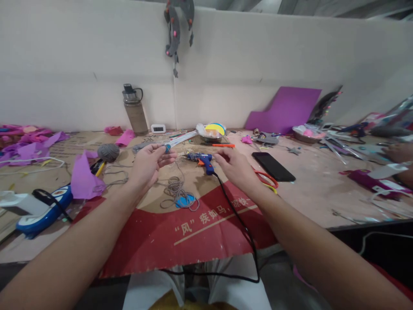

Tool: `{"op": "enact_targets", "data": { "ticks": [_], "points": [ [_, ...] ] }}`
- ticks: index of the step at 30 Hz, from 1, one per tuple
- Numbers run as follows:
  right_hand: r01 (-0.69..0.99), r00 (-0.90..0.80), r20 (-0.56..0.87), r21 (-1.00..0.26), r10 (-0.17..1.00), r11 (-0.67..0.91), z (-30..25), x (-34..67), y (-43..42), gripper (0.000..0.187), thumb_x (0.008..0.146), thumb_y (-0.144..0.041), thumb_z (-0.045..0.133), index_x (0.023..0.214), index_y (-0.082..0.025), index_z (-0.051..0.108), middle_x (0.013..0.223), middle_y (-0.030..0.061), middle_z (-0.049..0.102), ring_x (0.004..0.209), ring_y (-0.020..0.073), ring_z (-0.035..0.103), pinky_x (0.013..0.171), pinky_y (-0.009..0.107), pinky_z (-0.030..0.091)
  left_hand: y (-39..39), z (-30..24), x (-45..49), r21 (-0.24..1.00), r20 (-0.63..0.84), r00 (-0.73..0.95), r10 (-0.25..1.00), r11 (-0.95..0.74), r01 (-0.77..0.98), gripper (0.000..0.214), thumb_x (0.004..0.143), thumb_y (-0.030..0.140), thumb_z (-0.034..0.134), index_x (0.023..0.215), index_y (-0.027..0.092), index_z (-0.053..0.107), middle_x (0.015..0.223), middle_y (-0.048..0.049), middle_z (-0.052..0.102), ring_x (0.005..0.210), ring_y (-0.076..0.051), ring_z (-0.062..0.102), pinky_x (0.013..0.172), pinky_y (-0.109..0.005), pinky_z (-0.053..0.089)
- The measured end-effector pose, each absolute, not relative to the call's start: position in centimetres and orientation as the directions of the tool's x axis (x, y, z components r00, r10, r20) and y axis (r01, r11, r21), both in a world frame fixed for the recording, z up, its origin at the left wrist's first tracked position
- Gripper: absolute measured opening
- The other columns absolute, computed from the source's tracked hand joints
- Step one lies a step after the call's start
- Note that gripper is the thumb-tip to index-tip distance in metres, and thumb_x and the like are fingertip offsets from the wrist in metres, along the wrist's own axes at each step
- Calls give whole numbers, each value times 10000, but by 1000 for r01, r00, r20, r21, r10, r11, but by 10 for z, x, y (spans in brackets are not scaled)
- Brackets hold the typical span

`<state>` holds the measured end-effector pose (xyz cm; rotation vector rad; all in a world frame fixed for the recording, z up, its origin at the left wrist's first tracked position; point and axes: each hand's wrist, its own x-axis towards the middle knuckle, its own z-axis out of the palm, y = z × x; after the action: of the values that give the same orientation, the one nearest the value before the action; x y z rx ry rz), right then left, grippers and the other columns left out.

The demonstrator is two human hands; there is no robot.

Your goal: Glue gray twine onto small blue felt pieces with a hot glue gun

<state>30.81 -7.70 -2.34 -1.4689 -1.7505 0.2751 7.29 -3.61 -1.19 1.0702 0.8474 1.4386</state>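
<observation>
My left hand [150,163] pinches a small blue piece [167,148] between thumb and fingers, over the cardboard. Grey yarn [176,187] lies in loose loops below it, partly over a flat blue disc [186,200]. A blue hot glue gun [206,163] with an orange trigger rests between my hands, its black cord running down towards my lap. My right hand [234,163] is just right of the glue gun's rear end, fingers loosely bent and apart. Whether its fingertips touch the gun is hard to tell.
A black phone [273,166] and red-handled scissors [266,177] lie to the right. A foil bowl [209,137] and a water bottle [135,112] stand behind. At left are a grey yarn ball [108,152], purple felt [84,178] and a blue power strip [45,213]. Another person's hand [398,155] shows far right.
</observation>
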Motion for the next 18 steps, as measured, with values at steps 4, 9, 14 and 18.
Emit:
{"op": "enact_targets", "data": {
  "ticks": [4,9,14,18],
  "points": [
    [830,-12,276,-534,961,163,-30,322,-78,342,930,-399,432,833,-160,655,764,66,674,700,180,587,641,277,386,-34,-15,73,937,174,27,984,-157,-311,78,813,132,635,842,130,562,739,-87,716,649,-165,713,617,-252,580],
    [911,7,92,-412,996,32,-43,291,-44,318,853,-399,546,883,-111,678,915,178,711,810,244,651,676,294,424,-35,-17,73,947,186,57,981,-163,-278,100,787,132,665,811,123,569,758,-94,722,677,-163,718,652,-255,579],
    [887,49,59,-462,997,-16,-49,280,-28,204,765,-231,530,878,-131,668,885,158,711,768,252,663,604,296,434,-36,-15,70,947,192,31,981,-176,-270,99,777,154,684,797,110,598,756,-92,721,670,-156,713,645,-248,576],
    [710,108,108,-704,988,-1,-49,290,-33,220,729,-288,546,916,-185,602,799,60,674,691,205,624,582,286,446,-33,-15,68,946,203,8,979,-194,-259,70,789,149,665,794,105,611,748,-84,718,653,-149,708,611,-231,568]
  ]
}}
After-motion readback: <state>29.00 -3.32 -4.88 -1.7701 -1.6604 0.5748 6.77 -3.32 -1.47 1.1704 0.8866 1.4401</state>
